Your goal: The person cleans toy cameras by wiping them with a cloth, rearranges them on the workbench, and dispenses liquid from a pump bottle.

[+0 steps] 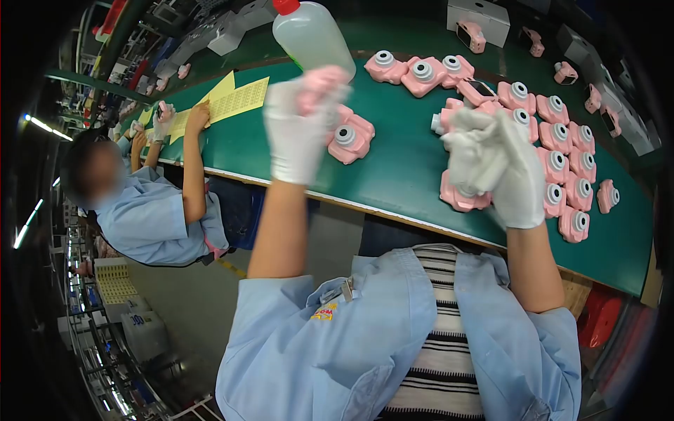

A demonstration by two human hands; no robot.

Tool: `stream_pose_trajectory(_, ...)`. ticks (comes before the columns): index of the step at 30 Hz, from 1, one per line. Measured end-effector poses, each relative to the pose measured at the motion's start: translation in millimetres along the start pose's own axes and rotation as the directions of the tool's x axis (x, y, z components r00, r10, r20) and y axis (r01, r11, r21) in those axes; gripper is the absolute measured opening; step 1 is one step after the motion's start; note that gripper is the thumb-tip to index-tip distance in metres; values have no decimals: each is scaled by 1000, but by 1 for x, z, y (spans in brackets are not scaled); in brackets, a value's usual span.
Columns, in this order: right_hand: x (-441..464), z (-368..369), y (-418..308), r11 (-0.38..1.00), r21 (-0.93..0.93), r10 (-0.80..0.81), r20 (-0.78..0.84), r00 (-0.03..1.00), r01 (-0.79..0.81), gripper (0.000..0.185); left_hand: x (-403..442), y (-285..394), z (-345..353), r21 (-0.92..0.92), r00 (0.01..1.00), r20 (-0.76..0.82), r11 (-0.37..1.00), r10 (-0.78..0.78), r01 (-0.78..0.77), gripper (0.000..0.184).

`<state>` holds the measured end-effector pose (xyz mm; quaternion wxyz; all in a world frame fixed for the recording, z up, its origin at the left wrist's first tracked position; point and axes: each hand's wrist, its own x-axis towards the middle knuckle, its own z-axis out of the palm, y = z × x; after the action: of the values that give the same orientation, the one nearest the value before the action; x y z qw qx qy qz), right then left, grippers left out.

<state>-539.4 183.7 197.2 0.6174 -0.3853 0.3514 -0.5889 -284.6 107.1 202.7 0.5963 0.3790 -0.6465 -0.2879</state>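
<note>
My left hand (291,133), in a white glove, is raised over the green table and closed around a blurred pink thing (325,85) of the same colour as the toy cameras. Close beside it, a pink toy camera (351,136) lies lens up. My right hand (500,165), gloved too, hovers among the cameras on the right with its fingers curled in. Motion blur and white folds hide what these fingers hold, if anything. Partly under this hand is another pink camera (460,195). A camera showing its dark screen (480,88) lies just beyond.
Several pink cameras (557,133) stand in rows at the right of the green table (400,175). A clear bottle with a red cap (314,38) stands behind my left hand. Yellow sheets (239,98) lie to the left, beside a seated co-worker (151,217). White boxes (484,21) line the back.
</note>
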Motion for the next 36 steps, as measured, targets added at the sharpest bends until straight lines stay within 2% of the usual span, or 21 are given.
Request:
stream_pose_trajectory(1,1,0,-3,999,29,-24,-7,1000,24,52,9,-10,-24,586,995,-36,808,94,-55,18)
stream_pose_trajectory(2,0,1,-10,997,59,-47,-16,999,48,52,15,-50,-58,831,994,-55,556,98,-9,22)
stream_pose_trajectory(3,0,2,-16,994,87,-68,-24,997,70,52,22,-92,-94,904,986,68,410,153,-126,26)
stream_pose_trajectory(5,1,2,-18,987,153,-38,-32,999,42,53,23,-127,-136,976,991,86,206,-102,-63,33)
stream_pose_trajectory(7,3,-3,-16,965,261,-8,20,1000,2,53,18,-118,-141,975,978,126,202,-169,-91,35)
stream_pose_trajectory(9,4,-10,-18,964,265,-14,65,998,-3,52,19,-112,-138,955,984,69,295,-167,-17,34)
stream_pose_trajectory(10,5,-13,-18,978,209,-33,21,999,28,51,19,-108,-135,940,985,40,341,-169,20,33)
stream_pose_trajectory(11,6,-16,-18,987,149,-51,-23,998,54,51,22,-86,-122,875,986,0,478,-165,80,32)
stream_pose_trajectory(13,8,-20,-18,985,-108,-154,-227,962,132,50,33,-31,-74,673,981,-75,717,-180,183,29)
stream_pose_trajectory(15,20,-31,-14,978,-82,-206,-264,942,190,48,43,-33,-32,517,987,103,842,119,-156,26)
stream_pose_trajectory(17,24,-42,-17,973,-41,-228,-297,927,226,47,55,-19,22,411,932,349,877,100,-248,31)
stream_pose_trajectory(19,26,-41,-22,971,31,-214,-319,923,236,45,78,-33,77,377,847,513,850,138,-367,34)
stream_pose_trajectory(21,20,-45,-25,973,23,-212,-328,921,232,45,105,-61,129,419,824,541,797,166,-435,43)
stream_pose_trajectory(23,7,-51,-28,979,-24,-202,-318,927,205,48,141,-94,178,485,847,526,845,-77,-225,56)
stream_pose_trajectory(26,-16,-64,-32,979,-62,-203,-374,905,194,46,160,-115,226,604,912,373,791,-169,-101,66)
stream_pose_trajectory(29,-35,-74,-37,962,-144,-272,-422,865,232,44,172,-137,243,699,733,615,631,-289,-337,60)
stream_pose_trajectory(32,-43,-92,-41,938,-246,-336,-461,821,246,39,183,-187,257,716,751,606,591,-263,-371,55)
stream_pose_trajectory(33,-45,-96,-40,932,-266,-347,-475,808,244,37,185,-191,254,657,752,596,709,-281,-255,52)
stream_pose_trajectory(35,-40,-97,-43,959,-111,-284,-441,851,262,37,178,-168,235,494,745,580,870,-331,2,45)
stream_pose_trajectory(36,-34,-97,-46,962,-29,-258,-418,871,271,36,169,-134,222,229,728,530,900,-435,371,46)
